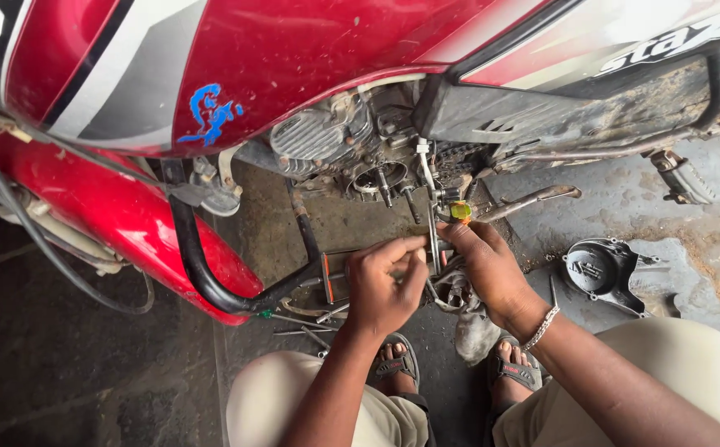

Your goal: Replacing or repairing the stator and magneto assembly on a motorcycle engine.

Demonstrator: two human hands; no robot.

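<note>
A crouching person's left hand [383,285] is closed on a thin metal tool [432,217], while the right hand [486,263] pinches something small beside it, under an orange-and-green bit [461,212]. Both work low at the engine [360,153] of a red motorcycle [236,66]. The side cover [604,269] is already off, lying on the floor [641,199] to the right; the engine's innards stand exposed, unclosed. Loose tools [302,324] lie near the left knee. Room is tight between crash bar [203,273], footrest [534,199] and the sandalled feet.
</note>
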